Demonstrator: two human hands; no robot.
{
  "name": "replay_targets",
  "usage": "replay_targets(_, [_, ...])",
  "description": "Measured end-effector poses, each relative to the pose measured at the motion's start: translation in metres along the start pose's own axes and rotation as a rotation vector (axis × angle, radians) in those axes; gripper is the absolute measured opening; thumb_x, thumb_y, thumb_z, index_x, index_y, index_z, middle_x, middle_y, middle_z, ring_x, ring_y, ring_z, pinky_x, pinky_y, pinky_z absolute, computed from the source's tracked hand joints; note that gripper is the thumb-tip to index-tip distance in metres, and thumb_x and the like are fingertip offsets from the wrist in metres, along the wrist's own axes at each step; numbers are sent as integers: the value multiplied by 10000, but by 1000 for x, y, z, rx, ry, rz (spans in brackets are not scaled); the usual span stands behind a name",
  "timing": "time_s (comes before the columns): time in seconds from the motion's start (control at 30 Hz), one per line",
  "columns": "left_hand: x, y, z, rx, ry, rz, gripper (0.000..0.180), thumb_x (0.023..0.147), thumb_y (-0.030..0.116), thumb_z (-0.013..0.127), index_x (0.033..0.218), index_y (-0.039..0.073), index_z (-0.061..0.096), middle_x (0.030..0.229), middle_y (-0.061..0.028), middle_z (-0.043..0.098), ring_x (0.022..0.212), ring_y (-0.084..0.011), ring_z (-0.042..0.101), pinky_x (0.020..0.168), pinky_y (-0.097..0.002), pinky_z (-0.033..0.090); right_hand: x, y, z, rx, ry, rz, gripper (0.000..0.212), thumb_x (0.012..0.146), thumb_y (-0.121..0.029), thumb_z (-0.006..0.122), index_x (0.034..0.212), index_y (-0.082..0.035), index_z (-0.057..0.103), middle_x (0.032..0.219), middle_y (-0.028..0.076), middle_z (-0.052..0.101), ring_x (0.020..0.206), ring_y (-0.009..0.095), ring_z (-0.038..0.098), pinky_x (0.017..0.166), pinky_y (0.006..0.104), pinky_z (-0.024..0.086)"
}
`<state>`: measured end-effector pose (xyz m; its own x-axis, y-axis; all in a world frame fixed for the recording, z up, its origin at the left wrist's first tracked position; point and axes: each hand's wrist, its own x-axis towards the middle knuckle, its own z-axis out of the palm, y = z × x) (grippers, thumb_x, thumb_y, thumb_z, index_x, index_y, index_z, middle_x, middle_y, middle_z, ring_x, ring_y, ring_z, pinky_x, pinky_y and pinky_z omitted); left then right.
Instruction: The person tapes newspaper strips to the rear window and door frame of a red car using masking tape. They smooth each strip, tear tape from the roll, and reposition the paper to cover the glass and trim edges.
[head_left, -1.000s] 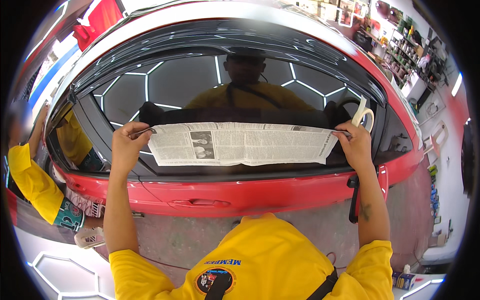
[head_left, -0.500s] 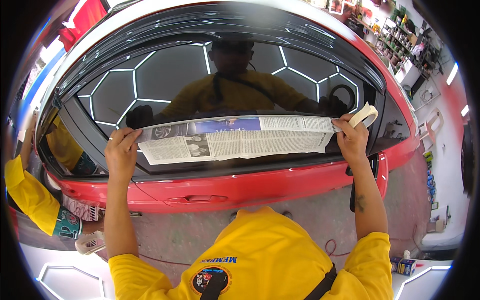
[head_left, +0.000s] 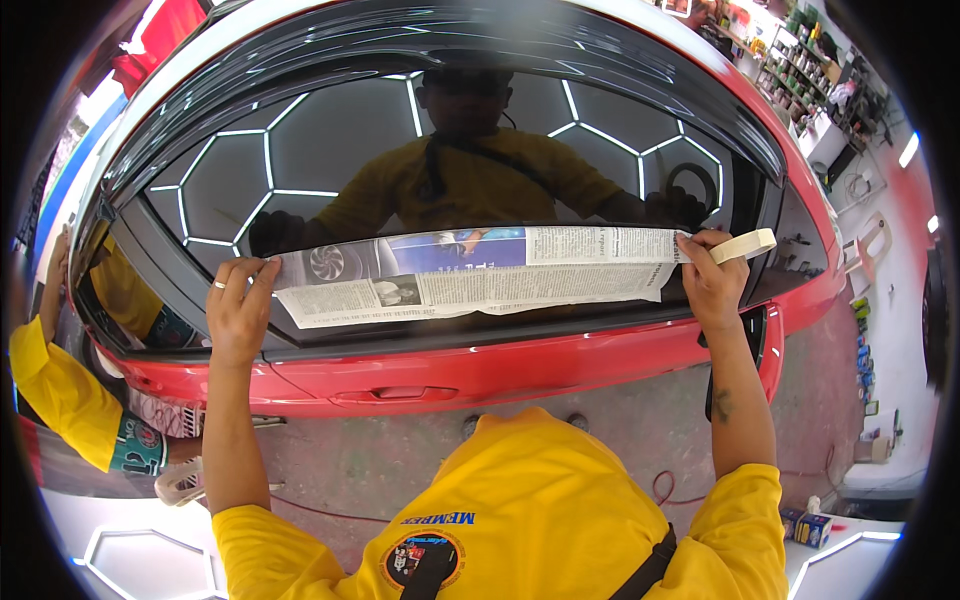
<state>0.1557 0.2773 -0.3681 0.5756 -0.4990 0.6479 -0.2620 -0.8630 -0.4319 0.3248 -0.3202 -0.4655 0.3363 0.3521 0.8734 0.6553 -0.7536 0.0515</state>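
A long folded strip of newspaper (head_left: pixel 470 283) is stretched between my hands, in front of the dark side window (head_left: pixel 330 130) of a red car. My left hand (head_left: pixel 238 308) pinches its left upper corner between thumb and fingers. At the other end, my right hand (head_left: pixel 714 285) grips the right upper corner. A roll of cream masking tape (head_left: pixel 746 246) sits in the same right hand, seen nearly edge-on. The sheet's upper edge is fairly straight, while its lower edge hangs wavy. Whether the paper touches the glass I cannot tell.
Below the window runs the red door with its handle (head_left: pixel 395 394); a side mirror (head_left: pixel 768 350) juts out by my right forearm. At the left, another person in a yellow sleeve (head_left: pixel 65 390) is near the car. A hose (head_left: pixel 320 508) lies on the floor.
The tape roll has turned in my right hand, from showing its open ring to nearly edge-on. My right hand and the newspaper's right end have shifted slightly right.
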Motion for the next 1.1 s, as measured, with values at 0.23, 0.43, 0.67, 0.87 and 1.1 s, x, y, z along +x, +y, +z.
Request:
replay_targets(0.23, [4, 0, -1, 63, -53, 47, 387, 715, -71, 778, 1095, 0, 792, 1021, -96, 686, 936, -281, 699, 732, -389, 592, 0, -5, 2, -90, 29, -25, 426, 656, 94, 803, 1013, -136, 837, 937, 18, 700, 805, 240, 681, 697, 396, 530])
replay_targets(0.43, [-3, -5, -1, 150, -63, 64, 400, 762, -22, 788, 1151, 69, 821, 1075, -88, 682, 1004, -297, 671, 803, -424, 563, -10, -11, 3, -279, -25, -46, 491, 737, -20, 823, 1204, -171, 828, 1062, 53, 707, 813, 271, 666, 706, 409, 518])
replay_targets(0.67, [-7, 50, -5, 305, -84, -296, 522, 825, 280, 841, 1335, 173, 813, 1044, -66, 636, 1016, -287, 589, 940, -450, 433, -21, -66, -2, -218, -97, 305, 540, 865, -292, 823, 1386, -155, 778, 1304, 234, 648, 1115, 397, 639, 935, 476, 507])
replay_targets(0.87, [13, 103, 45, 123, 127, -889, 542, 862, 412, 914, 1249, 63, 768, 945, -91, 620, 917, -298, 592, 837, -452, 468, -6, -99, 41, 27, 141, 841, 636, 799, -412, 973, 1258, -34, 746, 1321, 184, 601, 1241, 388, 576, 1045, 500, 477])
replay_targets(1.1, [24, 108, 49, -181, 237, -1110, 775, 817, 294, 968, 1436, 13, 594, 1094, -98, 603, 1040, -263, 571, 922, -444, 481, 6, -103, 47, -79, 118, 894, 814, 726, -492, 1006, 1250, 19, 649, 1386, 232, 559, 1317, 421, 527, 1095, 536, 451])
